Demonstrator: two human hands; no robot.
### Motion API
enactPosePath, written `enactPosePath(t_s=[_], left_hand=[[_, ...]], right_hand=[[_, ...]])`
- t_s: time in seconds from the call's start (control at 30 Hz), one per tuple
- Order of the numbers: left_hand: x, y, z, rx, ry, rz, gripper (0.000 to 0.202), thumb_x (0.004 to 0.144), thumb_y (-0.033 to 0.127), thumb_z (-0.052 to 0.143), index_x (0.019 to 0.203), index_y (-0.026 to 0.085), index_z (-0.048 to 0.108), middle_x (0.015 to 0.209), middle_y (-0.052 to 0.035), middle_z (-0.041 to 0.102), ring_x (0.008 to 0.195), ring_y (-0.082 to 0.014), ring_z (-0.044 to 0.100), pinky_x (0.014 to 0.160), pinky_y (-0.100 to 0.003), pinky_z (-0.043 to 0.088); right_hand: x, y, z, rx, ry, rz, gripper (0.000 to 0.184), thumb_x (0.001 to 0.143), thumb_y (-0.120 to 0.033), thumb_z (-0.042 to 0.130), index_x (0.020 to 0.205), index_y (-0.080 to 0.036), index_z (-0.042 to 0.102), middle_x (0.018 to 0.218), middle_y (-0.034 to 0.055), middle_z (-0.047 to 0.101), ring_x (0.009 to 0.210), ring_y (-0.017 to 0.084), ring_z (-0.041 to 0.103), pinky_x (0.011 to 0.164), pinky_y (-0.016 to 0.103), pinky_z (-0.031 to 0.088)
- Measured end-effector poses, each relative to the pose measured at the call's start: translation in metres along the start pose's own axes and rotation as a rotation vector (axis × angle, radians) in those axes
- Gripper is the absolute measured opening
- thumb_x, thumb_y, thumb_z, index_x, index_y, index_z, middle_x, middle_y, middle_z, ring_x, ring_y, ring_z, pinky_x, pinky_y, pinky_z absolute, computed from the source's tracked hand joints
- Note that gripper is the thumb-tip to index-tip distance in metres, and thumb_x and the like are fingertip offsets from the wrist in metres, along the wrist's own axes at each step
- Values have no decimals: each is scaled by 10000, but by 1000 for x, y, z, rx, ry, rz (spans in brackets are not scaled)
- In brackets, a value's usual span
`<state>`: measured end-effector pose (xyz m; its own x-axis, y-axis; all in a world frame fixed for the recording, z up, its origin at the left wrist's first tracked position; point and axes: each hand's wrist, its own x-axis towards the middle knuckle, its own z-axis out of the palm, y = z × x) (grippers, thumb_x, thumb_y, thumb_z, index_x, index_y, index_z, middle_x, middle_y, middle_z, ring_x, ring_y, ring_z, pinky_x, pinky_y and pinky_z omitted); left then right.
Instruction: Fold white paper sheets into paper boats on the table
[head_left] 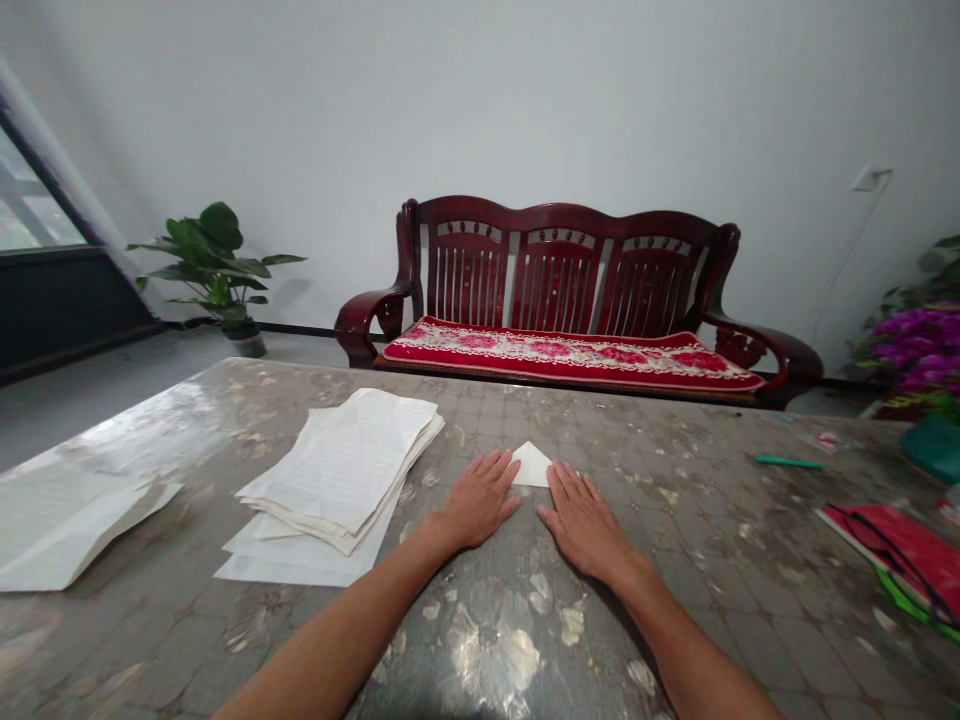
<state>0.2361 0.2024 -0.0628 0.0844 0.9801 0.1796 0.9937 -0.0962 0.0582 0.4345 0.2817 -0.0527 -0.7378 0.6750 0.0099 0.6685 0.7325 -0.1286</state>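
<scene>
My left hand (476, 502) and right hand (585, 526) lie open and flat, palms down on the counter (679, 610), gripping nothing. A small folded paper triangle (531, 465) sits between them, with its tip pointing away from me. My fingertips are right at its lower edges, though I can't tell whether they actually touch it. Paper this light could easily skid on the glossy counter, so uneven pressure from either hand could nudge it out of line or crease it in the wrong place. To my left, a stack of lined paper (341, 465) rests on loose sheets (292, 560), just beside my left hand. Its curled, uneven edges could catch my wrist or forearm if I swing that arm outward, and the pile could fan out or slide. Farther left, a folded sheet (67, 525) lies close to the counter's edge, where a careless brush or a draft could send it onto the floor. To my right, a green pen (787, 461) lies loose, and a knock could set it rolling. A red notebook (896, 555) sits near the right edge and could be pushed over if I reach too widely. Beyond the counter stands a wooden sofa (555, 290), well away from my hands.
</scene>
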Motion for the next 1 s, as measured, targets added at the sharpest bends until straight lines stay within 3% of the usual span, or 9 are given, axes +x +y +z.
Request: enactPosePath(t_s=[0.3,0.6,1.0], left_hand=[[-4,-3,4,23,24,-51,540,1001,444,393,1469,174,399,1559,-120,384,1445,-262,339,1163,-462,300],[-3,-6,7,37,40,-56,557,1001,475,383,1463,166,415,1553,-121,393,1438,-272,351,1165,-451,296],[3,-10,10,75,83,-230,537,991,437,410,1453,167,454,1531,-139,419,1424,-322,370,1147,-525,328]], right_hand=[[4,3,1,-29,6,121,674,982,-447,286,1530,-53,286,1607,151,221,1496,266,181,1208,489,154],[9,3,6,-29,41,124,664,987,-457,287,1523,-67,311,1602,152,239,1493,261,193,1204,484,149],[18,0,7,-24,-10,180,685,986,-448,279,1541,-47,246,1622,138,174,1506,253,131,1218,464,91]])
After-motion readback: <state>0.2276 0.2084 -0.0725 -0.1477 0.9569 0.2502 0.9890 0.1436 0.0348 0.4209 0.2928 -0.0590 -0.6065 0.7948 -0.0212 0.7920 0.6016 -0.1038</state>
